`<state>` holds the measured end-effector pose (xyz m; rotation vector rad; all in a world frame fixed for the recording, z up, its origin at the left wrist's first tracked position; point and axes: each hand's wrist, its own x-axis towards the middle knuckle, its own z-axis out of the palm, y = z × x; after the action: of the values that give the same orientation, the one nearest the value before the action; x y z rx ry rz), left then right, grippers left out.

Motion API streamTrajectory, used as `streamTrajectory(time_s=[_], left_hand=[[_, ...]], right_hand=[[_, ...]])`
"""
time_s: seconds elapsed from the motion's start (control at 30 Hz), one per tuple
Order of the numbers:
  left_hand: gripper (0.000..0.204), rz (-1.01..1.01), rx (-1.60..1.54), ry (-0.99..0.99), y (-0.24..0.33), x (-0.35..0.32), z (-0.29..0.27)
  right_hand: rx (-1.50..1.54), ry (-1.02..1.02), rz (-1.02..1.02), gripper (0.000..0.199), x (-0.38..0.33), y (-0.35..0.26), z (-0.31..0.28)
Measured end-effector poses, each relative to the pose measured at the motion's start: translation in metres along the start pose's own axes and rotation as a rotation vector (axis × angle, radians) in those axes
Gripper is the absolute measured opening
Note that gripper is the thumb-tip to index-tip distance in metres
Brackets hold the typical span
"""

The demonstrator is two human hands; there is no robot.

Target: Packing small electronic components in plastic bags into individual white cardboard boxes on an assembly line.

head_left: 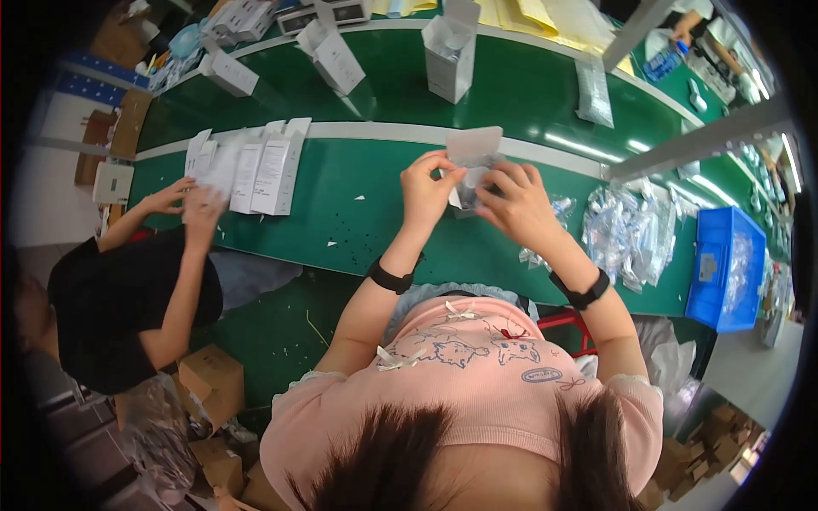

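Observation:
In front of me, over the green bench, is a small white box [474, 145] with its lid flap up. Something grey and clear, perhaps in plastic, shows at its opening; its kind is unclear. My left hand [429, 189] pinches the box's left edge between thumb and fingers. Bent fingers of my right hand [515, 200] close on the box's right side, partly over the opening and slightly blurred. Right of that hand lies a pile of clear plastic bags [626, 230] with small parts inside.
Open white boxes [450, 53] stand on the raised back shelf [383, 77], beside a bubble-wrap pouch [594, 92]. A blue bin [726, 268] sits at the right end. At left, a co-worker [128, 298] handles a row of white boxes [271, 170]. Cardboard cartons [211, 383] lie below.

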<state>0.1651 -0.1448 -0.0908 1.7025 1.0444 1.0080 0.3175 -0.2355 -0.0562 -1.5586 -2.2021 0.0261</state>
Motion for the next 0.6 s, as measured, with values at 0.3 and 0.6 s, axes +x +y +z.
streamTrajectory(time_s=[0.3, 0.6], left_hand=[[0.077, 0.164, 0.936, 0.09, -0.046, 0.04, -0.103], [0.072, -0.173, 1.192, -0.095, -0.105, 0.02, -0.13]], right_hand=[[0.391, 0.307, 0.174, 0.083, -0.023, 0.018, 0.038], [1.132, 0.359, 0.568, 0.098, 0.034, 0.089, 0.057]])
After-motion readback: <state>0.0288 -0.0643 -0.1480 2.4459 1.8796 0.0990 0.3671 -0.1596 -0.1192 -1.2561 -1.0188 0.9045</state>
